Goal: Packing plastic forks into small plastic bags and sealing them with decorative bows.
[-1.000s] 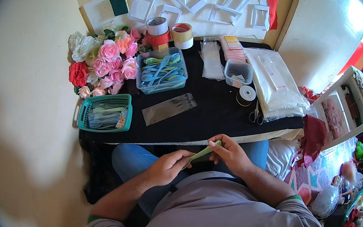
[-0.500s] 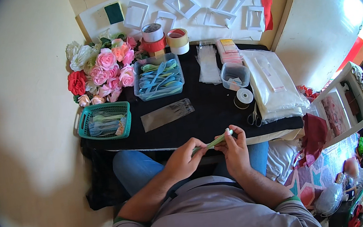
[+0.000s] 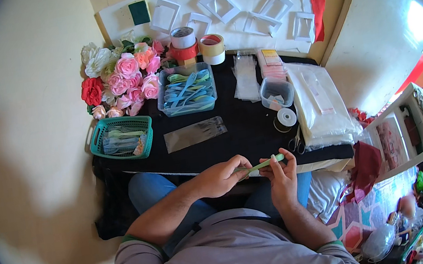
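Light-green plastic cutlery (image 3: 256, 167) is held between my two hands above the table's front edge; whether it is a spoon or a fork, one piece or more, is hidden by my fingers. My left hand (image 3: 223, 177) is closed around its left end. Fingers of my right hand (image 3: 280, 174) pinch the other end, which points up to the right. Beyond the hands, a clear plastic sleeve (image 3: 195, 134) lies flat on the black cloth. Blue and green plastic forks and spoons fill a clear tub (image 3: 163, 109) farther back.
A green basket (image 3: 95, 143) with wrapped cutlery stands at the left, below artificial flowers (image 3: 129, 81). Tape rolls (image 3: 212, 45) sit behind the tub. Scissors (image 3: 296, 143), a spool (image 3: 286, 118), a small clear container (image 3: 277, 90) and plastic bags (image 3: 320, 100) occupy the right side.
Both hands have shifted slightly to the right with the green cutlery, and its right end shows more. My left hand has turned so its back faces up more. The view has shifted slightly.
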The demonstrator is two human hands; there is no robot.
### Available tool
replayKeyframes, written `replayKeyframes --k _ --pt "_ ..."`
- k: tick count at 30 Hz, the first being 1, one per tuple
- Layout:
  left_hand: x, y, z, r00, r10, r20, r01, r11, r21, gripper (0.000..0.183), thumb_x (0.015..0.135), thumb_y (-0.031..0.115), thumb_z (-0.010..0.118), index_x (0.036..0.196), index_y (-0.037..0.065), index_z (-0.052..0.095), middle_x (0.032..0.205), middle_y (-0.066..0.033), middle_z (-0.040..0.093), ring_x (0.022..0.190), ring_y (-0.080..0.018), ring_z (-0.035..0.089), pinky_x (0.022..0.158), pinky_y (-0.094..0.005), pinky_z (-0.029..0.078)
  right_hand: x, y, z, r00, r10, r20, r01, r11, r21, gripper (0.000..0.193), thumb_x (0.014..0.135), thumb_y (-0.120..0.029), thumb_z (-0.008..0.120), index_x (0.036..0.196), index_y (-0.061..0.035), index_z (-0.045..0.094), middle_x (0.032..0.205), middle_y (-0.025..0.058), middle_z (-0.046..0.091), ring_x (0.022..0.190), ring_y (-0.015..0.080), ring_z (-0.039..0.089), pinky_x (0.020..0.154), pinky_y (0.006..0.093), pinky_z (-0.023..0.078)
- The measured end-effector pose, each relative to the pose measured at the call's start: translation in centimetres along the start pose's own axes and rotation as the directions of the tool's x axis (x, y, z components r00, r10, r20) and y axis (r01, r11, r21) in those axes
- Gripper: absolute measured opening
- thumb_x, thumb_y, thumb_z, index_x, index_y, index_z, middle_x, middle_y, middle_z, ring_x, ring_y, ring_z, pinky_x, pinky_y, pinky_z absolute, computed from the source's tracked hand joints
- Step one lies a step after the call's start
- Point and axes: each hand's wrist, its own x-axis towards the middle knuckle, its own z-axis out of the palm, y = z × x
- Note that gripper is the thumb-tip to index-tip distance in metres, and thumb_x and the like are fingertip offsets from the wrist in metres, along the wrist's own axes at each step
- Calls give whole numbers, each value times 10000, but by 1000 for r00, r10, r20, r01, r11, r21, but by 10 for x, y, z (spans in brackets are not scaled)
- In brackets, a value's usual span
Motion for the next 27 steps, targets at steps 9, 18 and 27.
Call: replayKeyframes --k 9,18,27 --pt "27 -29 -49 951 -20 -310 100 964 245 312 958 265 577 1172 39 566 896 -107 674 865 -210 660 813 -325 494 1 -2 -10 998 21 -63 -20 1000 11 360 984 -135 534 1287 -73 349 1000 183 661 833 195 670 736 282 537" --pt "54 -105 -91 800 143 -583 422 557 715 334 797 366 717 988 99 657 1050 -93 615 1034 -330 555 884 -448 460 -1 -3 -12 999 38 11 -38 999 30 344 980 -133 543 1266 -83 360 996 182 661 844 197 668 739 286 538" --pt "41 -45 -85 862 -106 -496 310 885 348 222 796 268 740 874 71 677 781 -70 687 722 -199 657 674 -327 495 13 -29 -15 998 -70 -9 69 997 -31 368 993 -157 527 1299 -49 353 1014 175 661 871 194 660 771 306 539"
